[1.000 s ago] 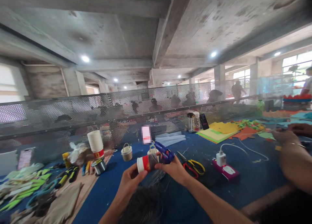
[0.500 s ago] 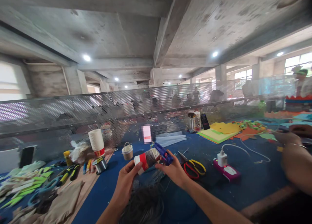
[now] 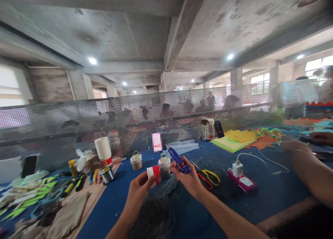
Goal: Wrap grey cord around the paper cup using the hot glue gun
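Note:
A paper cup [image 3: 155,171] with a red band is tipped on its side in my left hand [image 3: 140,186], the fingers wrapped round its white end. Grey material [image 3: 163,171] covers the cup's other end. My right hand [image 3: 188,178] grips a blue glue gun [image 3: 178,159], its nozzle pointing up and left, apart from the cup. The right fingertips are close to the grey material; whether they touch it I cannot tell. Just behind stand two small pale buckets with handles, one [image 3: 136,161] to the left and one [image 3: 164,159] partly hidden by the cup.
Red-and-yellow scissors [image 3: 208,179] and a purple power strip [image 3: 242,181] with a white charger lie to the right. Stacked paper cups [image 3: 103,149] and a wire spool [image 3: 107,176] stand left. Dark strands [image 3: 153,216] lie in front. Another person's arm [image 3: 309,171] rests at far right.
The glue gun has moved right and away from the cup. The cup has shifted slightly right, and the second small bucket behind it shows more.

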Tool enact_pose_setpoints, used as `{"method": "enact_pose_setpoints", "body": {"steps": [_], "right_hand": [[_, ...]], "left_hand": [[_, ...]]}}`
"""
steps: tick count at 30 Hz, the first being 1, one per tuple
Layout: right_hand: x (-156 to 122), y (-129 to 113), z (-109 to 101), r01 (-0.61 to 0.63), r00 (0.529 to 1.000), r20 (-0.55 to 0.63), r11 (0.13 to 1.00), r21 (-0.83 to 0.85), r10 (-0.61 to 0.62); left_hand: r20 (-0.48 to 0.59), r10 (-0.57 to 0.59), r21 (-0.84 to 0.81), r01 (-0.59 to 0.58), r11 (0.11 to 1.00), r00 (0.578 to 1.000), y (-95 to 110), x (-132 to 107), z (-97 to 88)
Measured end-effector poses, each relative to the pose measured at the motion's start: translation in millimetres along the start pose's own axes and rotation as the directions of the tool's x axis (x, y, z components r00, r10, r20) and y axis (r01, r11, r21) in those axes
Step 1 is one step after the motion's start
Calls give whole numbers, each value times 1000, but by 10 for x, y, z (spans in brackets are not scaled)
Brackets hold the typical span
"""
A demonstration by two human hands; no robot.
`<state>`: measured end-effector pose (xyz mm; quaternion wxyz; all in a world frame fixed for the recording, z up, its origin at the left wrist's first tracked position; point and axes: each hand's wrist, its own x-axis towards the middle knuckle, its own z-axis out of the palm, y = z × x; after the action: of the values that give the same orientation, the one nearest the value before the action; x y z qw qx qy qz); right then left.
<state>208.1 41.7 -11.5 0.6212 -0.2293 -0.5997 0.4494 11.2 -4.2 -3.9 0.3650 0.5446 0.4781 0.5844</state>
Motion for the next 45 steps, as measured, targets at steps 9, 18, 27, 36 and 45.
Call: {"method": "enact_pose_setpoints", "body": {"steps": [9,18,27,36,45], "right_hand": [[110,-63,-61,52,996,-75,998,29,-50],[199,-68,-98,-12,992,-123,999,-50,6],[202,-26,-97,-61,988,-150,995,-74,49],[215,34,-74,-57,985,-167,996,-76,43],[178,102,-101,-8,994,-107,996,-89,-2]], "left_hand": [[272,39,68,-60,996,961,18,-93,158],[338,80,137,-133,982,938,-39,-119,131],[377,70,106,-118,987,924,-14,-128,129],[416,54,49,-81,995,908,-22,-140,127],[403,32,-56,-10,998,915,31,-164,150]]}}
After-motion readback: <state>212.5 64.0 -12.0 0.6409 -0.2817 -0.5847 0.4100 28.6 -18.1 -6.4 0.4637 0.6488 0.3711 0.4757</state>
